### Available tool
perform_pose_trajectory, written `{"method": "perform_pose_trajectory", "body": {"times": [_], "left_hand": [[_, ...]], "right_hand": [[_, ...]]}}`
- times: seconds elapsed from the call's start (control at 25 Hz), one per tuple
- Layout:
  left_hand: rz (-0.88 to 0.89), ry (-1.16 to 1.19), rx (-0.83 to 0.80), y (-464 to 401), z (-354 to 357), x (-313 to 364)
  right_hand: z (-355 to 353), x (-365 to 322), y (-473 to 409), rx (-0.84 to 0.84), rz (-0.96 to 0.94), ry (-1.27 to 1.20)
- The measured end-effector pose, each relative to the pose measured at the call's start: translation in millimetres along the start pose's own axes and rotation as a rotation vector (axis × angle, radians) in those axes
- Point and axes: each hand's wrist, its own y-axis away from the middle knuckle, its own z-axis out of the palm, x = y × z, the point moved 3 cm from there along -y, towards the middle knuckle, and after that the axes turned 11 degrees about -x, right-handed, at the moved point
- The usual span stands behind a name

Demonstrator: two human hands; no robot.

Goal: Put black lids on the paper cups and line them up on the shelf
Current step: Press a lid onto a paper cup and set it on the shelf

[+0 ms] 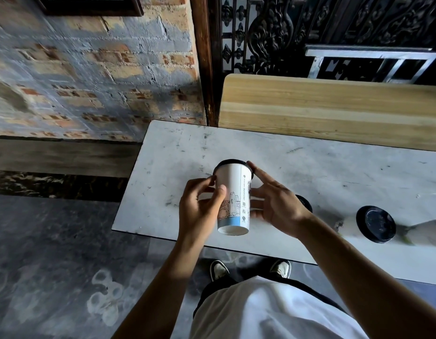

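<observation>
While both hands held the cup (232,201) tilted above the tabletop (310,167), the left hand (199,206) curled its fingers (207,183) round the wall, probably to steady it, and the right hand (276,204) stretched a fingertip to the lid (234,162), apparently pressing its rim home. Printed on the cup were a line drawing, a blue band and small symbols; no words were legible. Farther right, lidded cups (376,223) stood lined up.
</observation>
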Motion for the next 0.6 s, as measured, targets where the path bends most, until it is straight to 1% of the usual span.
{"method": "perform_pose_trajectory", "body": {"times": [0.08, 0.2, 0.28, 0.36, 0.48, 0.52, 0.6], "left_hand": [[0.040, -0.024, -0.041, 0.8, -0.2, 0.0], [0.203, -0.122, -0.073, 1.6, -4.2, 2.5], [0.285, -0.166, -0.104, -1.2, -4.5, 2.6], [0.323, -0.168, -0.131, -2.1, -3.1, 3.9], [0.297, -0.125, -0.102, -1.6, -6.4, 4.9], [0.255, -0.094, -0.083, -1.9, -7.8, 4.2], [0.118, 0.003, -0.051, -3.2, -8.3, 0.5]], "right_hand": [[-1.6, -1.4, 0.6, -0.010, -0.016, 0.051], [-3.5, -2.0, 0.2, 0.031, -0.005, 0.015], [0.5, -2.0, -0.5, 0.001, 0.024, -0.005], [4.4, -2.4, -2.5, -0.030, 0.021, -0.021], [5.9, -5.7, -5.3, -0.041, -0.028, -0.028], [4.3, -6.6, -6.3, -0.032, -0.034, -0.047], [0.8, -8.7, -7.2, -0.007, -0.038, -0.086]]}}
